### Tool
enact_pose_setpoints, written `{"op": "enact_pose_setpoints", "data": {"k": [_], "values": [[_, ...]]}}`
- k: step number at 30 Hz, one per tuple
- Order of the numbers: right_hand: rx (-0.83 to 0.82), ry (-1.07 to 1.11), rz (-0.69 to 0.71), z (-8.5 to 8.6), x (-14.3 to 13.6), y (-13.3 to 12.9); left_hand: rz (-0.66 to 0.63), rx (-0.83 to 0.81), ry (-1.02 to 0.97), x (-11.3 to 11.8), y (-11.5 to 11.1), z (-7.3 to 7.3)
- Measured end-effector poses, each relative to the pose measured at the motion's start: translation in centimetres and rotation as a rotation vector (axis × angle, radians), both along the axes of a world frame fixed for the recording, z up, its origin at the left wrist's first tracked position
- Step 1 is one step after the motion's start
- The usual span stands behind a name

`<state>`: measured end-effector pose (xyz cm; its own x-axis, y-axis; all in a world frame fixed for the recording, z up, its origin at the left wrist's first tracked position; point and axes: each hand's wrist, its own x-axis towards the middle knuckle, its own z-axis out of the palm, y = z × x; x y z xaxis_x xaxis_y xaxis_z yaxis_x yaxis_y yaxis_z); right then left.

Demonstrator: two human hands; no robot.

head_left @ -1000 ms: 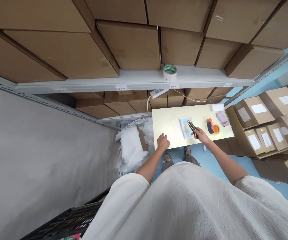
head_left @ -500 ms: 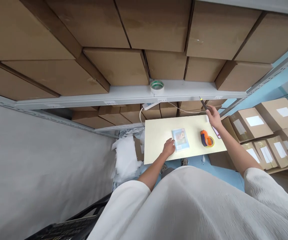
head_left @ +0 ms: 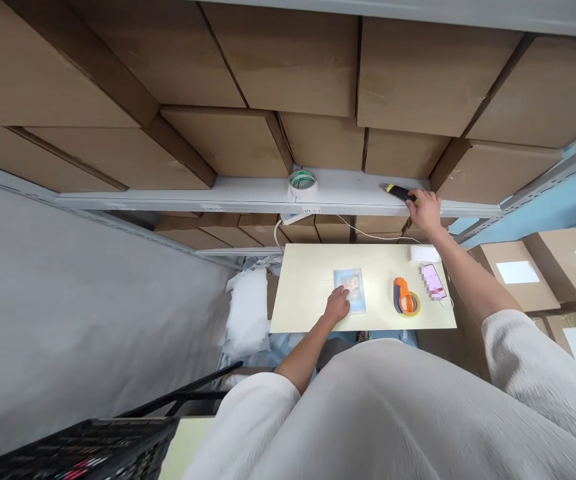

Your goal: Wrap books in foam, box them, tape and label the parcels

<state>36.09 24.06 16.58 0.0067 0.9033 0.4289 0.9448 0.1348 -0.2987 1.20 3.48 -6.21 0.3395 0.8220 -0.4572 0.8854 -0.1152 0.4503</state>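
Fingers of our left hand rest, slightly bent and a little apart, on the flat light-blue packet, covering its near left part where it lies on the bench. To the right of those fingers, apart from the packet, sits the orange-and-purple tape dispenser, and past it the phone. Farther out, the fingers of our right hand pinch the rear end of the black-and-yellow utility knife, its tip pointing left over the grey shelf; we cannot tell whether it touches the surface. Below these fingers, at the bench's far edge, is a white block. Left of them, the white tape roll rests on the shelf. Behind them stand stacked cardboard boxes.
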Motion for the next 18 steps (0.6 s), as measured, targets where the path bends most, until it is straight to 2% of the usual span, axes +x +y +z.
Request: {"op": "enact_pose_setpoints", "data": {"k": [5, 8, 11, 13, 15, 18], "values": [[0.006, 0.05, 0.0, -0.9, 0.7, 1.2, 0.037, -0.005, 0.013, 0.8, 0.0, -0.1], [0.031, 0.081, 0.02, -0.9, 0.8, 1.1, 0.067, -0.015, 0.009, 1.1, 0.0, -0.1], [0.097, 0.093, 0.085, -0.7, 0.2, -0.4, 0.09, -0.029, 0.006, 1.2, -0.1, -0.3], [0.102, 0.112, 0.163, -1.3, -1.0, -2.4, 0.101, -0.037, -0.002, 1.2, -0.4, -0.4], [0.05, 0.151, 0.273, -2.9, -2.8, -5.0, 0.112, -0.044, -0.01, 1.1, -0.6, -0.6], [-0.125, 0.278, 0.424, -7.7, -6.3, -9.5, 0.126, -0.051, -0.012, 0.7, -1.2, -1.0]]}}
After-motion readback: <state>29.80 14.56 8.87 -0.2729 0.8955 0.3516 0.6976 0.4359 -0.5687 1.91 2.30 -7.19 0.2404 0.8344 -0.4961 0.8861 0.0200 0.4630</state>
